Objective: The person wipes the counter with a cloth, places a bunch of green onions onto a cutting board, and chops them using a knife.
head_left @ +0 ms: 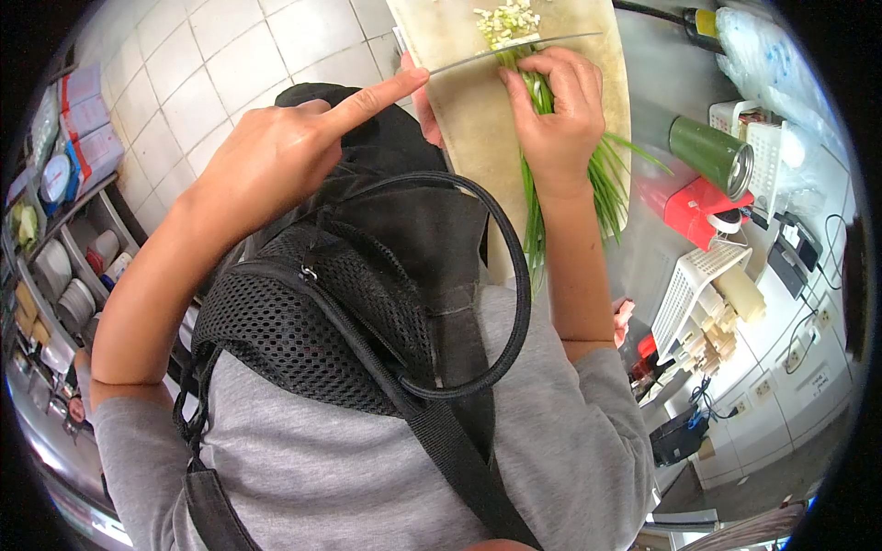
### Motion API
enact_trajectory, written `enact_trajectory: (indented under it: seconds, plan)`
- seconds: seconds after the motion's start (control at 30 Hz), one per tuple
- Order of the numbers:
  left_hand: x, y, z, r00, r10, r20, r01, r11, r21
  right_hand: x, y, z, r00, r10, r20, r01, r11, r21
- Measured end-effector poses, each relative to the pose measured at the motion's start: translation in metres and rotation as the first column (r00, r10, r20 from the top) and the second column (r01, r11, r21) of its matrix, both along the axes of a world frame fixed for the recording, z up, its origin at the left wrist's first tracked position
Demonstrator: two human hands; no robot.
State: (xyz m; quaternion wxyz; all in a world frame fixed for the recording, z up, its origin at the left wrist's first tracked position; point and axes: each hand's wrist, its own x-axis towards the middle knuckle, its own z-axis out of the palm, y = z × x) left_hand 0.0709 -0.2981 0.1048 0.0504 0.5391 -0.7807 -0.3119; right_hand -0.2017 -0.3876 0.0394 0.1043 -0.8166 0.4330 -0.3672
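My left hand (276, 151) is closed, its index finger stretched along a knife (487, 58); the handle is hidden. The thin blade runs across a bunch of green onions (602, 193) on the worn cutting board (473, 147). My right hand (560, 110) presses its fingers and thumb round the stalks, close below the blade. Chopped green onion pieces (507, 23) lie beyond the blade at the top of the board. The long green leaves trail back under my right forearm.
Right of the board are a green cylindrical container (707, 156), a red box (689, 207), white plastic baskets (684, 285) and cables. Shelves with dishes (78, 298) stand at the left above a tiled floor (197, 78). A black mesh bag (294, 321) hangs on my chest.
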Motion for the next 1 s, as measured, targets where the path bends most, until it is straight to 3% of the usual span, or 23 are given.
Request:
enact_trajectory:
  seconds: [0.4,0.5,0.77,1.0]
  plan:
    - [-0.021,-0.024,-0.016,1.0,-0.013,-0.018,0.011,0.996,-0.087,0.001,-0.004,-0.007,1.0,0.003,0.011,-0.003,1.0,-0.001]
    - [-0.016,-0.028,-0.011,0.995,0.012,-0.098,-0.014,1.0,-0.02,0.002,-0.003,-0.006,1.0,0.004,0.017,-0.004,1.0,0.001]
    - [0.007,0.002,0.019,1.0,-0.024,0.016,0.024,0.999,0.034,0.001,-0.003,-0.005,1.0,-0.015,0.007,0.014,1.0,0.016]
    - [-0.002,-0.005,-0.001,1.0,-0.012,0.015,0.012,0.999,0.04,0.0,-0.004,-0.009,1.0,-0.01,0.026,0.01,1.0,0.003]
